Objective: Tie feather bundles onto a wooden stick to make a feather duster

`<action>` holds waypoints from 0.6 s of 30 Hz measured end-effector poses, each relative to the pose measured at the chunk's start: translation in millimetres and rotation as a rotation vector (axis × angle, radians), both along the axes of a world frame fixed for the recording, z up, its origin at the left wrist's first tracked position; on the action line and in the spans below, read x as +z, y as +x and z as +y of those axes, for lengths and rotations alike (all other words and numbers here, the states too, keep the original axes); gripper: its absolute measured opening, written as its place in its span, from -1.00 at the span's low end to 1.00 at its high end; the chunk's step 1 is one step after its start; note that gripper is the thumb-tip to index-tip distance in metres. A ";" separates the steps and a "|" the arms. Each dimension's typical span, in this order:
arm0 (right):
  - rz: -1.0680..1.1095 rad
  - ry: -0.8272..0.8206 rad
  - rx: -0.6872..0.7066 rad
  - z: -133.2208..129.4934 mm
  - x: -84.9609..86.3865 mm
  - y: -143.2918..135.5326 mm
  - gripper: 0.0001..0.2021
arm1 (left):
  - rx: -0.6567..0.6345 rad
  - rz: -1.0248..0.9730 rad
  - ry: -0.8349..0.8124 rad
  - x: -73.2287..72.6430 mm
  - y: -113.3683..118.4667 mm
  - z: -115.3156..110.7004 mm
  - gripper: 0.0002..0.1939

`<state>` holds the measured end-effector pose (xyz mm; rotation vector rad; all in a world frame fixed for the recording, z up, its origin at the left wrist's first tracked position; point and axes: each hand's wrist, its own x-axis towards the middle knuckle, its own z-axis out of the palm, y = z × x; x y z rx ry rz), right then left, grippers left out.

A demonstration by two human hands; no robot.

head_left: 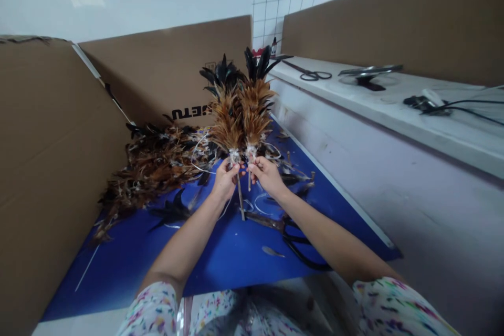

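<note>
My left hand point(226, 178) is closed on the stick of a feather bundle point(227, 115), brown below with dark feathers at the top. Its thin stick point(241, 202) reaches down past my fingers. In my right hand point(266, 174) is a second, similar feather bundle point(255, 110), pinched at its white-wrapped base, with a shorter stick point(249, 181) below. Both bundles stand upright side by side, their feathers touching. White string hangs around them. Under my right forearm, large black-handled scissors point(289, 231) lie partly hidden on the blue table point(220, 268).
A heap of brown feathers point(157, 163) covers the table's left side. Loose dark feathers point(173, 210) lie nearer. Cardboard walls point(165, 73) stand at the left and back. On the white ledge point(394, 110) at right are another pair of scissors point(311, 73) and black cables point(464, 105).
</note>
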<state>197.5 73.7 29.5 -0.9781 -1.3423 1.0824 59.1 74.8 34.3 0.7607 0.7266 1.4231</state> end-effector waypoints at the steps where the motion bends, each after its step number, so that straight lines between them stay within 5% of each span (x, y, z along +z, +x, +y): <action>1: 0.002 0.002 -0.003 -0.1 0.2 0.0 -0.72 | -0.008 0.008 -0.003 -1.0 -0.1 0.6 -0.47; 18: 0.009 0.015 0.009 -1.1 -0.8 0.4 -0.63 | -0.044 0.098 0.006 -7.1 0.7 1.4 -0.49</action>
